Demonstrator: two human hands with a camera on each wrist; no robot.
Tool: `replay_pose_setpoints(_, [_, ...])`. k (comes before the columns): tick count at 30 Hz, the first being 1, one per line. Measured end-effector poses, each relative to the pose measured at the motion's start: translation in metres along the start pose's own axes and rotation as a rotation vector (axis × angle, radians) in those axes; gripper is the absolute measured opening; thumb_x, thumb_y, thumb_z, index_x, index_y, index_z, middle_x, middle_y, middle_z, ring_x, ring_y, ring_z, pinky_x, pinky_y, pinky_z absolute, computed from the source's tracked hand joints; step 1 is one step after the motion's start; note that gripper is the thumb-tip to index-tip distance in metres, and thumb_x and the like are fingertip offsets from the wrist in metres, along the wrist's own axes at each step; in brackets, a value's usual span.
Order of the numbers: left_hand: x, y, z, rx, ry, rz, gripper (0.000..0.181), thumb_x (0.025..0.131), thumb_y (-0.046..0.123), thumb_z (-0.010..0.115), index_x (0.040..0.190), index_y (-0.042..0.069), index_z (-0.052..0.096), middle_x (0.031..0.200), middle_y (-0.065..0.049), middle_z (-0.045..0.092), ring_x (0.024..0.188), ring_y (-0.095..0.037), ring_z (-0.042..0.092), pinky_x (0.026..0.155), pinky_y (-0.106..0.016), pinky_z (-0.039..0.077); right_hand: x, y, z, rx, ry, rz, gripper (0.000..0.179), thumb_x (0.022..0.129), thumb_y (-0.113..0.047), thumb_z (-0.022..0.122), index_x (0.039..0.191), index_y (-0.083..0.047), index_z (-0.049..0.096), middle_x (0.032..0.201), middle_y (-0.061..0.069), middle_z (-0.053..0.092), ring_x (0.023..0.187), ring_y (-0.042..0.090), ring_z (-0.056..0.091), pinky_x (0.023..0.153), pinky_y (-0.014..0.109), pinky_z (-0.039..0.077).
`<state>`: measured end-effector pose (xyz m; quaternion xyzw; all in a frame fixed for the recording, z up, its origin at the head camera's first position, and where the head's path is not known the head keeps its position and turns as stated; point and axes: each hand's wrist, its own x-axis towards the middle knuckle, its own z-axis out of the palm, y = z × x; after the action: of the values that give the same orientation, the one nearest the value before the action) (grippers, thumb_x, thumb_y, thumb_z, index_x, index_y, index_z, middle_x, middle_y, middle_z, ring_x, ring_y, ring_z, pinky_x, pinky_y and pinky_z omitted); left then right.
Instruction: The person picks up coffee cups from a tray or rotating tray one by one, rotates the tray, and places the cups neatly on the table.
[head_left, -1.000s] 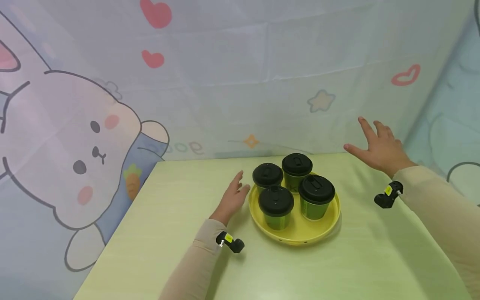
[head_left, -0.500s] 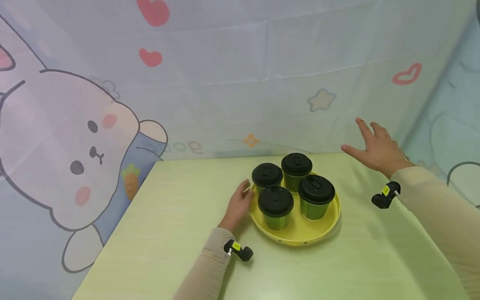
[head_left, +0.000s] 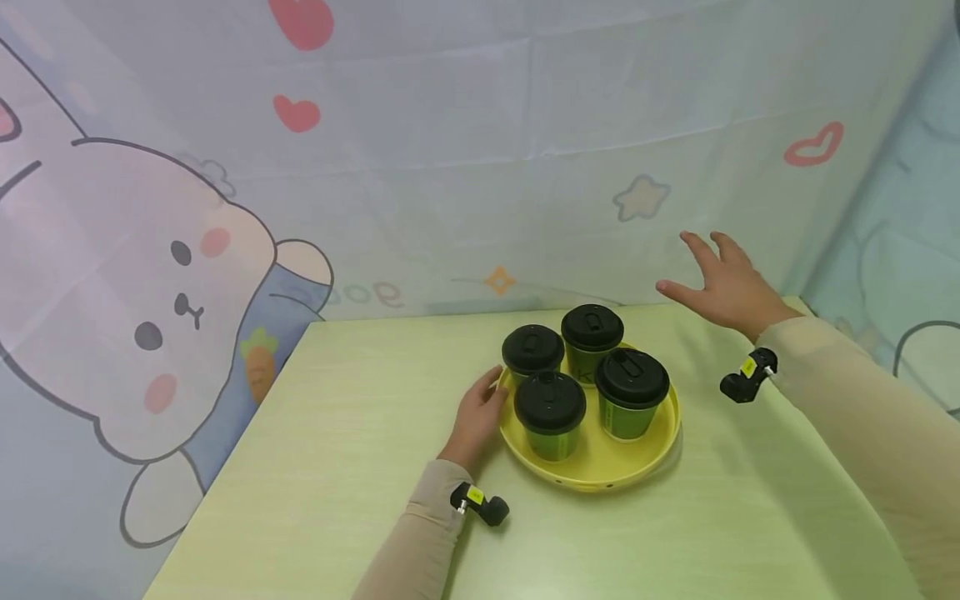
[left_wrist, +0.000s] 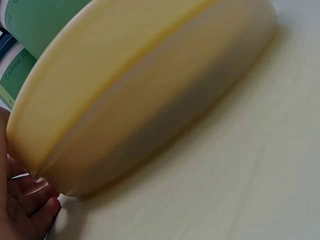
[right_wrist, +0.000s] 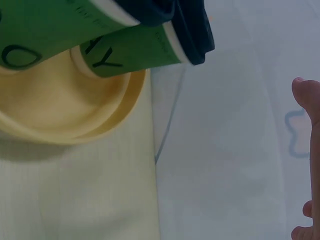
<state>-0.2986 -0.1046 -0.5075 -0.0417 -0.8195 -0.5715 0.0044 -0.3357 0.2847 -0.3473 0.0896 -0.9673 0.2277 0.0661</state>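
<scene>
A round yellow tray (head_left: 600,471) stands on the table, bearing several green paper cups with black lids. The nearest cup (head_left: 551,417) is at the front left and another cup (head_left: 630,400) at the right. At the tray's left rim my left hand (head_left: 476,421) grips the edge. In the left wrist view its curled fingers (left_wrist: 37,210) reach under the rim, and part of the hand is cut off by the frame. My right hand (head_left: 731,287) hovers right of the tray and beyond it, fingers spread, touching nothing. Only part of it shows in the right wrist view.
The pale yellow-green table (head_left: 375,417) ends at the back against a hanging cloth (head_left: 450,167) printed with a rabbit, hearts and a star. A second cloth (head_left: 915,233) hangs on the right side. Black wrist cameras sit on both sleeves.
My left hand has moved right to the tray's rim and taken hold of it. The right hand has come a little left towards the tray. Tray and cups stay in place.
</scene>
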Motion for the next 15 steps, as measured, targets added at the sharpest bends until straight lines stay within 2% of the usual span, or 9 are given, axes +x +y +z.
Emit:
replay_pose_setpoints(4, [-0.003,0.0,0.004,0.029,0.015,0.01,0.049,0.103,0.03,0.052,0.15,0.015,0.051,0.147,-0.013,0.054,0.128,-0.032,0.056,0.109,-0.048,0.042,0.003,-0.011,-0.002,0.017,-0.056,-0.011,0.101,0.093,-0.069,0.053,0.164,-0.015,0.006,0.163,0.031,-0.008,0.146,0.057,0.004,0.105,0.079,0.02])
replay_pose_setpoints(7, [-0.004,-0.001,0.006,0.057,0.021,0.039,0.047,0.103,0.031,0.05,0.147,0.015,0.054,0.143,-0.012,0.057,0.126,-0.03,0.057,0.109,-0.049,0.041,0.006,-0.023,-0.003,0.031,-0.103,-0.034,0.099,0.093,-0.066,0.056,0.164,-0.014,0.008,0.163,0.03,-0.009,0.146,0.057,0.004,0.105,0.078,0.02])
replay_pose_setpoints(10, [-0.005,-0.001,0.005,0.081,0.029,0.075,0.045,0.104,0.03,0.049,0.145,0.015,0.057,0.143,-0.01,0.058,0.131,-0.029,0.053,0.112,-0.05,0.037,0.011,-0.038,-0.002,0.054,-0.143,-0.077,0.096,0.094,-0.061,0.06,0.163,-0.013,0.015,0.164,0.029,-0.003,0.147,0.055,0.007,0.107,0.076,0.02])
replay_pose_setpoints(15, [-0.003,-0.003,0.003,0.108,0.027,0.102,0.044,0.104,0.03,0.047,0.144,0.017,0.057,0.145,-0.006,0.056,0.136,-0.027,0.048,0.115,-0.049,0.035,0.018,-0.059,0.008,0.087,-0.211,-0.183,0.089,0.094,-0.052,0.066,0.159,-0.007,0.026,0.162,0.027,0.017,0.147,0.046,0.021,0.112,0.067,0.025])
